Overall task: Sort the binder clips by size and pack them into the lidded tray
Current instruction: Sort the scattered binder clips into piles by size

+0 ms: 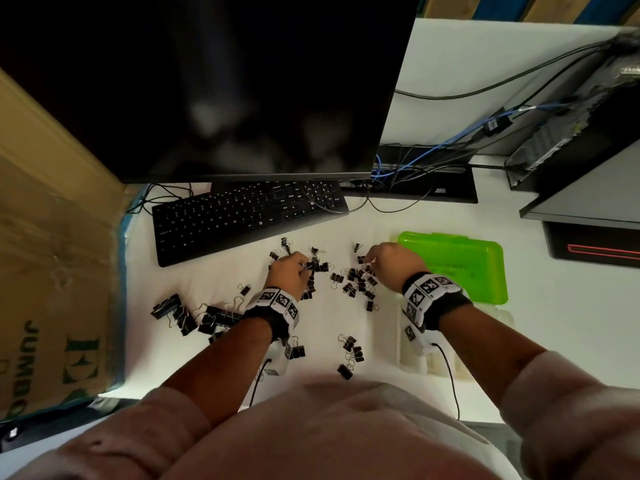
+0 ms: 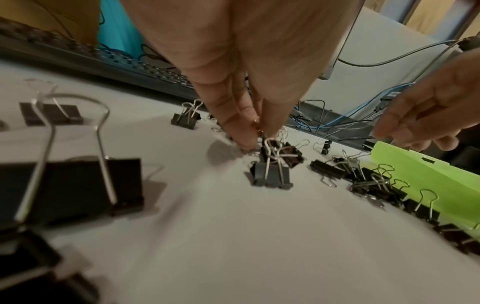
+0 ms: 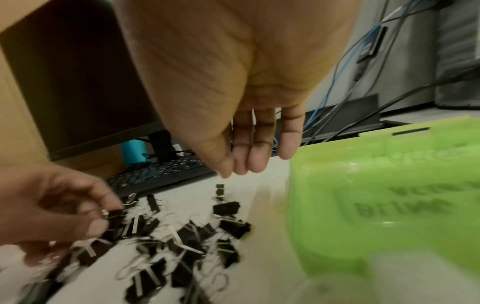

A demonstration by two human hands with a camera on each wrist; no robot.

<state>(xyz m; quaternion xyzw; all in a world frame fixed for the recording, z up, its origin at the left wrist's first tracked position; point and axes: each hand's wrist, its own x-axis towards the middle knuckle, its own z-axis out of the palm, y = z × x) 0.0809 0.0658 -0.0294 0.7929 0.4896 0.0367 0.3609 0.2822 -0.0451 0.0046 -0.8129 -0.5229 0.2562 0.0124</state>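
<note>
The left hand point(image 2: 233, 61) is pinching the wire handles of a small black metal binder clip point(image 2: 271, 174) in the mid scatter; best to lift straight up so neighbours aren't dragging along. The right hand point(image 3: 233, 92) is hovering w/ fingers loose, holding nothing, beside the translucent green lidded plastic tray point(image 1: 460, 265). Big clips point(image 1: 187, 315) are piling at left on the white desk point(image 1: 346, 223), w/ a black keyboard point(image 1: 242, 216) & dark monitor point(image 1: 225, 81) behind.

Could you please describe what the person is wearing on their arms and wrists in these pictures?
Both hands are bare. The left wrist band and right wrist band are black straps carrying white blocks printed with black square coded markers. A thin black cable trails from the right unit, and another from the left. Pale pink sleeves are pushed up, leaving the forearms uncovered.
</note>
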